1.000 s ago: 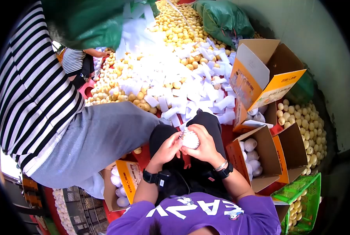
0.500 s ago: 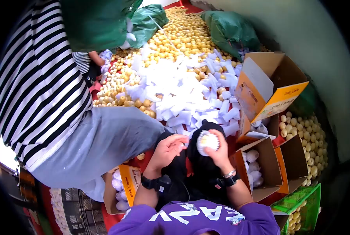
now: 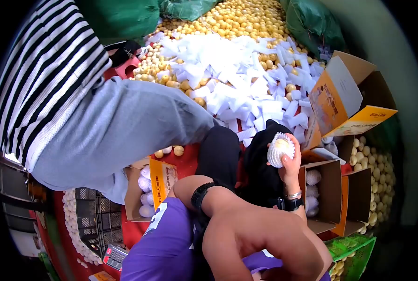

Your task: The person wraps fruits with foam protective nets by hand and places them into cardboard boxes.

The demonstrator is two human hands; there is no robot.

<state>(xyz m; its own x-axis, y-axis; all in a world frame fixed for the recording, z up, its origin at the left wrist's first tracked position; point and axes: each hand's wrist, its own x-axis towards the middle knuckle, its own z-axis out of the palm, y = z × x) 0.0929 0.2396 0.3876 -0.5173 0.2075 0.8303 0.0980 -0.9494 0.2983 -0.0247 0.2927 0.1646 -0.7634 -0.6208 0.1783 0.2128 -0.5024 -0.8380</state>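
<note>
Netted fruit point(image 3: 280, 151) is held up, left of and beyond the brown carton point(image 3: 329, 192), your landmark. Biggest first: person in striped top point(image 3: 61, 65), far left of carton. Fruit heap point(image 3: 251, 21), well beyond carton, white sleeves point(image 3: 270, 107) scattered over its near part. Flapped box point(image 3: 330, 100) just beyond carton; green crate point(image 3: 351, 242) on its near side. Your left hand point(image 3: 265, 225) sits large in view, left of and nearer than carton; fingertips hidden, can't tell if wide or narrow. Your right hand point(image 3: 291, 167), just left of carton, curls round the netted fruit. Wrapped fruits point(image 3: 313, 192) lie inside carton. Netting point(image 3: 274, 157) shows a yellowish patch. For a good hold, I'd say: cup, don't pinch; thumb light, netting even, wrist steady.
</note>
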